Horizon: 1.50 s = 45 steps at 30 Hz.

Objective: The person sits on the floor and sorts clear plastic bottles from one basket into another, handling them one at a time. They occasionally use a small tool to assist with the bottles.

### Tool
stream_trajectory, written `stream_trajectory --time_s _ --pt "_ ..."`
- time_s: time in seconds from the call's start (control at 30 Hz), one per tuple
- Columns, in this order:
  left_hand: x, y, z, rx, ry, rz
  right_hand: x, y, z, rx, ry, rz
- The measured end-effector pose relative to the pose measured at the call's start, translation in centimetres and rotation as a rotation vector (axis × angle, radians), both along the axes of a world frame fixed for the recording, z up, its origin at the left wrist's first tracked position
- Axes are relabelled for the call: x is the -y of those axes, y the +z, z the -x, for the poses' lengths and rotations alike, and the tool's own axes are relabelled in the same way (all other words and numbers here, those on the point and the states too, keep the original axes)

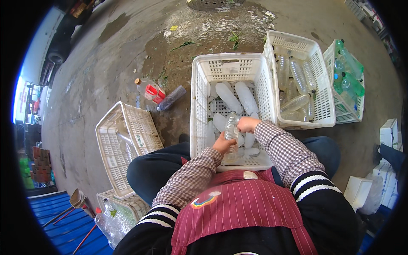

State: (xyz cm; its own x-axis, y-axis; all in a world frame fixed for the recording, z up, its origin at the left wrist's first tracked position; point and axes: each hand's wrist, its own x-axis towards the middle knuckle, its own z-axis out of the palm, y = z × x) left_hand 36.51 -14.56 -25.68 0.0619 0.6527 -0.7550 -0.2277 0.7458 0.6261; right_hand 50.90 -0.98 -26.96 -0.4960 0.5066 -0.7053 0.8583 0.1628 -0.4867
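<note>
My left hand [224, 143] grips a clear ribbed plastic bottle [231, 127] by its lower part, the neck pointing away from me. Close against the bottle's right side is my right hand [248, 124], its fingers curled; whether something small is inside them is hidden. Both hands are over a white perforated plastic crate [197, 105] between my knees. Frosty white bottle-shaped pieces of ice [247, 95] lie in it, the larger ones towards the far half, smaller pieces nearer to me.
Right of it, one white crate [325, 105] holds ribbed bottles [298, 75], another green bottles [350, 81]. A tilted crate [119, 159] stands left. A bottle with a red label [153, 92] and a crumpled bottle [171, 98] lie on the wet floor [127, 57].
</note>
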Motion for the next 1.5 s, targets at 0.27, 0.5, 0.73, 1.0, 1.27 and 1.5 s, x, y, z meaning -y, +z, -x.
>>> stream_trajectory --time_s 0.27,0.5,0.73,1.0,1.27,1.5 --pt "-1.9 -0.6 1.9 -0.064 0.079 -0.021 2.4 4.0 0.5 0.117 -0.035 0.551" --pt "-3.0 -0.3 2.2 -0.380 0.031 -0.137 4.6 7.5 -0.9 0.088 0.091 0.572" --pt "-3.8 5.9 2.1 -1.027 -0.279 -0.385 2.4 3.2 -4.1 -0.128 -0.652 0.369" --pt "-3.7 11.0 0.4 -1.363 -0.345 -0.868 4.6 1.9 -0.7 -0.665 -1.238 0.659" --pt "-3.9 12.8 0.6 -1.453 -0.434 -1.043 4.0 2.9 0.3 -0.674 -1.333 0.585" --pt "-5.3 16.7 0.7 -1.578 -0.559 -1.193 3.0 2.5 -1.7 -0.476 -0.842 0.202"
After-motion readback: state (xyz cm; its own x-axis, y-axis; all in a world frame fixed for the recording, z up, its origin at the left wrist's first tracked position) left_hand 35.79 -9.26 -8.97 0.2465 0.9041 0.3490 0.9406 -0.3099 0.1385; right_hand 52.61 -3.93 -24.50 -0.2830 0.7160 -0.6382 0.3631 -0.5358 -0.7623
